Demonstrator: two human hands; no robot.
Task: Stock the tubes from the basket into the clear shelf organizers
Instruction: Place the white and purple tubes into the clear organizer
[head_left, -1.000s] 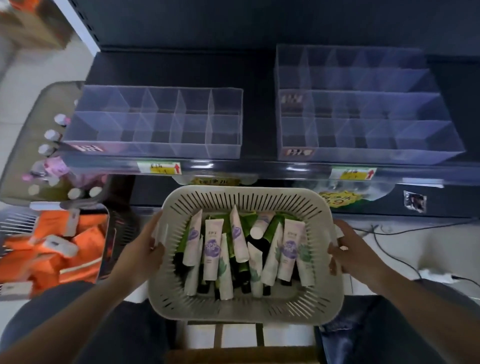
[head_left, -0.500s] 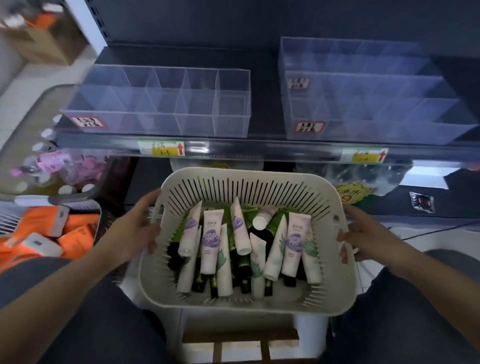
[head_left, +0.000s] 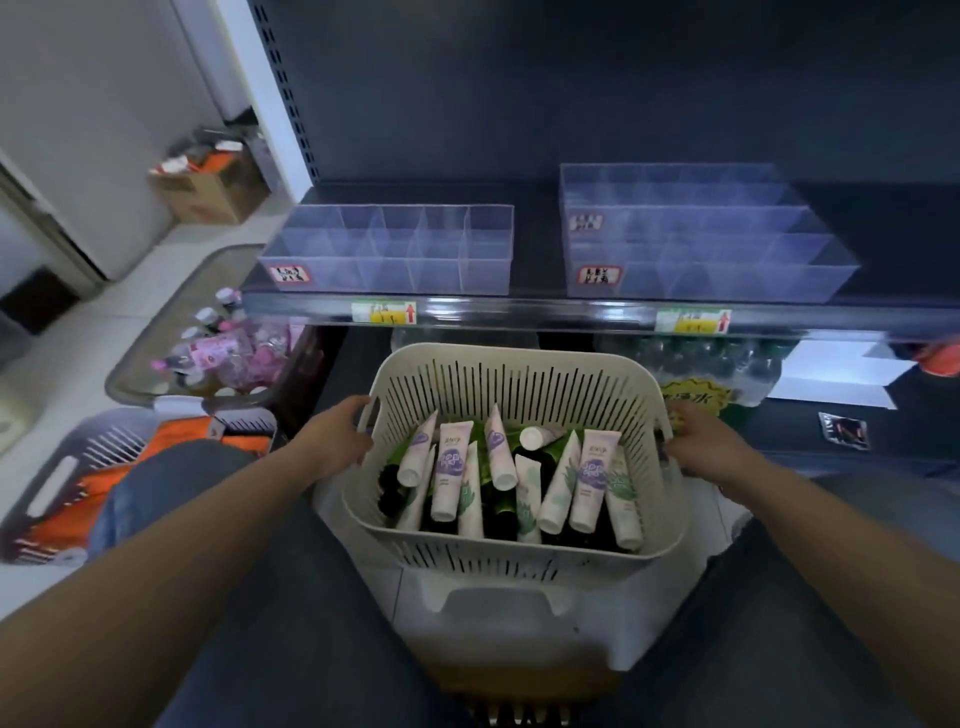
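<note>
- Basket (head_left: 511, 551): sits low between the knees, over a white stool (head_left: 498, 605), just below the shelf's front edge (head_left: 545, 313); touching the stool or held just above it, cannot tell; placed so, probably, to keep the reach from tubes to organizers short.
- Left hand (head_left: 337, 441): grips the basket's left rim beside the handle slot, fingers curled over the edge; right hand (head_left: 701, 449): grips the right rim, fingers wrapped close round it; holds on opposite sides, likely to keep the load level and square to the shelf.
- Tubes (head_left: 451, 478): lie all inside the basket, mostly leaning cap-down toward its near wall, pale ones on top of dark and green ones; none in either hand, none on the shelf.
- Left organizer (head_left: 395, 260): stands at the shelf's front edge toward its left end; right organizer (head_left: 701, 249): stands at the same edge, well apart to the right, stepped higher toward the back; show no tubes in any compartment.
- Red-bordered labels (head_left: 290, 274): stuck on the organizers' front walls; too blurred to read; presumably mark which tube goes where.
- Step in hand, as a judgement: positioning the basket before the first pick; stocking not yet begun; calls for one hand off the rim and onto a tube.
- On the floor to the left: grey tray of pink bottles (head_left: 228, 353); crate of orange packets (head_left: 104, 483) nearer the knee.
</note>
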